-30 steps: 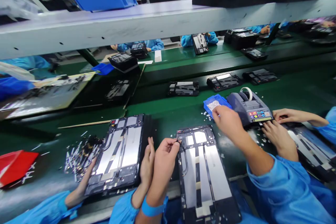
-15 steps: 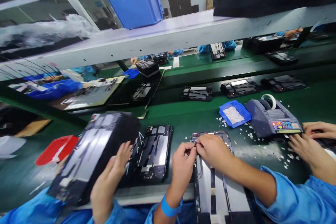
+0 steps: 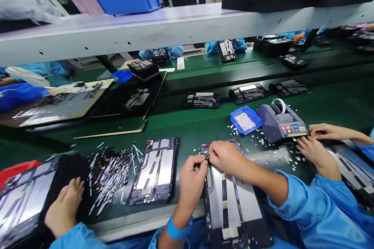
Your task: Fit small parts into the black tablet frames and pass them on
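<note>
Pinching at the top edge of a tablet back frame [image 3: 230, 198], both hands meet over its upper left corner. Left hand [image 3: 191, 179] has thumb and forefinger closed on a tiny dark part [image 3: 207, 158], too small to identify; right hand [image 3: 226, 157] presses fingertips against the same spot, fingers curled, whether it grips anything itself I cannot tell. Frame lies flat on the green bench [image 3: 189, 128], long axis running toward the person, lower end at 6 o'clock of the view.

Step, as judged: seating or fitting a small component at the frame's corner. Next move likely calls for fine fingertip alignment and light downward pressure, frame kept steady.

Surroundings: second frame [image 3: 154, 171] at 9 o'clock of the hands, with scattered small strips [image 3: 111, 175] beyond it. Blue parts tray [image 3: 245, 119] at 1 o'clock, tape dispenser [image 3: 282, 123] just beside it; loose white bits around both. A co-worker's hands [image 3: 314, 149] work at 3 o'clock under the dispenser. Another co-worker's hand [image 3: 62, 208] rests on a black tray at 8 o'clock.
</note>
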Tool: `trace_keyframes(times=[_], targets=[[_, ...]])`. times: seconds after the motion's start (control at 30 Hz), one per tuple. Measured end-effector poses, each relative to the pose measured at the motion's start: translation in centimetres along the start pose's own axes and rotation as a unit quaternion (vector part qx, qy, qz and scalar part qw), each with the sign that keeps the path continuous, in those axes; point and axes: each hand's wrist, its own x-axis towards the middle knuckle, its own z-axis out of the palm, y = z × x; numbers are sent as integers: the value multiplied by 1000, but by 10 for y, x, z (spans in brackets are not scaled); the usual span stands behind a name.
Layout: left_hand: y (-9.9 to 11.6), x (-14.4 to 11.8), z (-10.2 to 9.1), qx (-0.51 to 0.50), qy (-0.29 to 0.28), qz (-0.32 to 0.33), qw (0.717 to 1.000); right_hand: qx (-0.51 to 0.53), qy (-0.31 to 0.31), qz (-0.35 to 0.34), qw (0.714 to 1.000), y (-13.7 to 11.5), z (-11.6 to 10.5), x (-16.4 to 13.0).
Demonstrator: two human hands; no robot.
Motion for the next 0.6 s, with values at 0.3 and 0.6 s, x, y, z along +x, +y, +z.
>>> trace_keyframes(times=[0.3,0.6], targets=[[1,8,0,-82,-21,-68,994,-2,21,-44,999,6,-9,-15],[9,2,1,18,-11,-11,1000,-80,36,-68,994,-2,16,-15]])
